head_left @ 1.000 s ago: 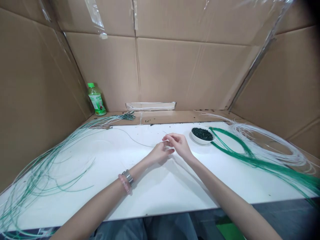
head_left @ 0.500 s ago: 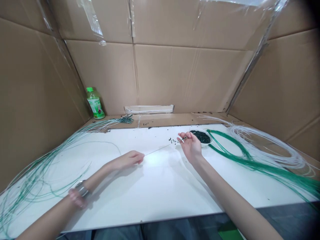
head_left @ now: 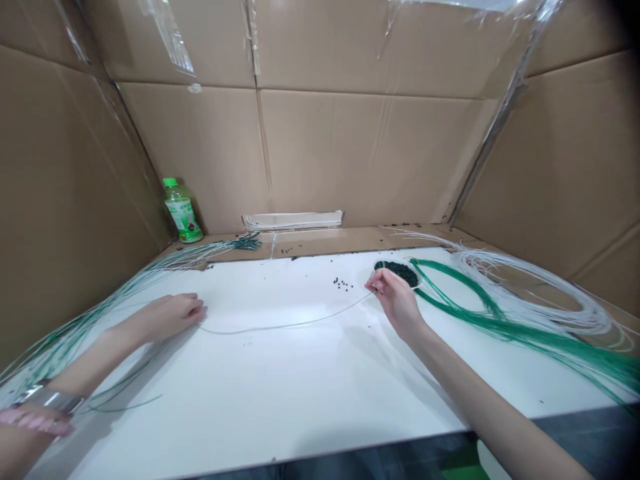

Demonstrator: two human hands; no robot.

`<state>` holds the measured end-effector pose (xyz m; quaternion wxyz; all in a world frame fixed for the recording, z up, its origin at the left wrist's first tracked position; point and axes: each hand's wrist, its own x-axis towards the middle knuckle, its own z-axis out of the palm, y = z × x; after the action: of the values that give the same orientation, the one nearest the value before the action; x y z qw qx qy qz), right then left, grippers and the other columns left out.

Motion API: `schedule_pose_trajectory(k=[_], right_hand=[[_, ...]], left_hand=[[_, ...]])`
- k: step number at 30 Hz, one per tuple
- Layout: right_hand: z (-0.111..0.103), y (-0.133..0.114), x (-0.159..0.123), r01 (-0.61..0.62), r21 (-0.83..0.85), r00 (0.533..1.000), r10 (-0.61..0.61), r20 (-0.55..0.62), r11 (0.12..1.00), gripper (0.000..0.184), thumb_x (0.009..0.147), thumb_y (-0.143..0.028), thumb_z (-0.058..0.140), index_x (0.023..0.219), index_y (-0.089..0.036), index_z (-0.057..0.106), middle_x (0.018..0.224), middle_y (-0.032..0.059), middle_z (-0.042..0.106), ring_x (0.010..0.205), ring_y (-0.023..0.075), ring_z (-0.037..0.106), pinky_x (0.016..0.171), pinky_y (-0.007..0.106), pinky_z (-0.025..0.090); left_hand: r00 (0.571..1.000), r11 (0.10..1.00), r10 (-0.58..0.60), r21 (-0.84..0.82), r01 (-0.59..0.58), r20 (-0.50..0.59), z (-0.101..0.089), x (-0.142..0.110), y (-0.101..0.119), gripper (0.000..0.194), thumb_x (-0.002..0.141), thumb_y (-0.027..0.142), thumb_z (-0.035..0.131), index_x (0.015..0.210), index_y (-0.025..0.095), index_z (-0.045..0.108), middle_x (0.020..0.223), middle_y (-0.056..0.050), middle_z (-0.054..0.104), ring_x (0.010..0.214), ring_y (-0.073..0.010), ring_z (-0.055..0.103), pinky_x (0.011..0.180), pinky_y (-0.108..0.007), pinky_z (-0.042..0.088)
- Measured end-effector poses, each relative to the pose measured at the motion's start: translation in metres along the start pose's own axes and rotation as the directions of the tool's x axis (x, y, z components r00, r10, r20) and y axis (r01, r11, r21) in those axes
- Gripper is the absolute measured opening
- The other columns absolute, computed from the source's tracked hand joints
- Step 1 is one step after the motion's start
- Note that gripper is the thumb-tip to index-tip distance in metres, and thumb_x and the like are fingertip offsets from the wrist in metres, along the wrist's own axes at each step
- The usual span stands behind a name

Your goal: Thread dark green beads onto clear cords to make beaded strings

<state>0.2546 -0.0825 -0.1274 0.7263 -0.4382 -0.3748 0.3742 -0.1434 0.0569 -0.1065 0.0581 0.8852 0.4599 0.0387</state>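
At the far left, green and white strands (head_left: 117, 290) lay bundled. The left hand (head_left: 170, 317) was curled beside them; whether it gripped anything could not be told. From just by its fingertips, a thin strand (head_left: 285, 326) sagged across the white surface (head_left: 280, 393) to the right hand (head_left: 393, 297), pinched narrow on its other end. Scattered dark bits (head_left: 343, 285) lay left of a bowl (head_left: 419, 285), which was partly behind that hand.
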Motion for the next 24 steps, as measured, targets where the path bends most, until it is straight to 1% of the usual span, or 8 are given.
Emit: schedule_pose_trajectory(k=[2,5,8,11,13,15,20,24], right_hand=[[0.01,0.001,-0.003,0.033,-0.098,0.996,-0.025,0.082,0.995,0.026,0.075,-0.045,0.06,0.068,-0.02,0.06,0.054,-0.0027,0.043,0.067,0.0161,0.051,0.078,0.032,0.042],[0.025,0.002,-0.008,0.101,-0.209,0.975,-0.055,0.214,0.973,0.031,0.078,-0.047,0.059,0.073,-0.018,0.067,0.052,-0.0012,0.047,0.071,0.018,0.052,0.08,0.032,0.039],[0.034,0.003,-0.012,0.164,-0.262,0.951,-0.082,0.298,0.951,0.033,0.085,-0.045,0.052,0.076,-0.017,0.066,0.054,-0.0016,0.048,0.067,0.016,0.051,0.08,0.03,0.038],[0.037,0.003,-0.018,0.218,-0.311,0.939,-0.111,0.326,0.925,0.033,0.089,-0.042,0.047,0.075,-0.017,0.064,0.056,-0.0017,0.047,0.067,0.0148,0.05,0.076,0.028,0.038],[0.036,0.004,-0.021,0.237,-0.354,0.937,-0.117,0.329,0.905,0.034,0.091,-0.04,0.044,0.076,-0.017,0.062,0.058,-0.0013,0.048,0.068,0.0144,0.049,0.073,0.026,0.037],[0.034,0.005,-0.024,0.239,-0.387,0.939,-0.109,0.327,0.89,0.034,0.092,-0.039,0.041,0.077,-0.017,0.061,0.06,-0.0011,0.049,0.068,0.0139,0.049,0.072,0.025,0.037],[0.033,0.011,-0.025,0.221,-0.414,0.938,-0.077,0.337,0.883,0.033,0.092,-0.037,0.041,0.075,-0.016,0.06,0.061,-0.0009,0.05,0.072,0.0141,0.052,0.075,0.025,0.037],[0.034,0.014,-0.024,0.201,-0.433,0.944,-0.056,0.326,0.879,0.032,0.093,-0.037,0.041,0.077,-0.016,0.06,0.06,-0.0019,0.049,0.066,0.0129,0.05,0.071,0.024,0.037]], left_hand=[[0.997,0.996,0.069,0.064,-0.066,-0.044,0.001,0.012,0.027,0.038,0.084,0.045,0.04,0.073,0.017,0.063,0.084,-0.009,0.062,0.069,-0.0217,0.057,0.065,-0.031,0.04],[0.963,0.955,0.176,-0.202,-0.217,-0.202,0.0,0.031,0.09,0.034,0.085,0.043,0.042,0.096,0.017,0.061,0.103,-0.01,0.062,0.088,-0.0223,0.059,0.08,-0.034,0.044],[0.927,0.753,0.218,-0.552,-0.359,-0.305,0.001,0.05,0.152,0.028,0.083,0.039,0.052,0.094,0.015,0.063,0.098,-0.009,0.066,0.085,-0.0186,0.061,0.08,-0.031,0.048],[0.932,0.489,0.166,-0.794,-0.362,-0.323,0.008,0.065,0.19,0.025,0.079,0.034,0.06,0.092,0.014,0.066,0.094,-0.008,0.068,0.083,-0.0174,0.064,0.078,-0.028,0.051],[0.935,0.368,0.152,-0.86,-0.355,-0.321,0.013,0.072,0.199,0.021,0.076,0.031,0.064,0.086,0.013,0.067,0.087,-0.008,0.069,0.08,-0.0166,0.064,0.075,-0.026,0.052],[0.935,0.313,0.163,-0.882,-0.352,-0.315,0.018,0.075,0.201,0.016,0.075,0.027,0.065,0.078,0.012,0.068,0.079,-0.007,0.068,0.074,-0.0148,0.063,0.07,-0.023,0.051],[0.94,0.269,0.19,-0.906,-0.326,-0.282,0.024,0.074,0.198,0.013,0.075,0.023,0.064,0.071,0.011,0.068,0.069,-0.004,0.067,0.066,-0.012,0.061,0.064,-0.02,0.051],[0.927,0.282,0.171,-0.885,-0.371,-0.334,0.027,0.071,0.196,0.014,0.076,0.024,0.064,0.073,0.012,0.068,0.07,-0.004,0.067,0.065,-0.0113,0.062,0.065,-0.02,0.051]])
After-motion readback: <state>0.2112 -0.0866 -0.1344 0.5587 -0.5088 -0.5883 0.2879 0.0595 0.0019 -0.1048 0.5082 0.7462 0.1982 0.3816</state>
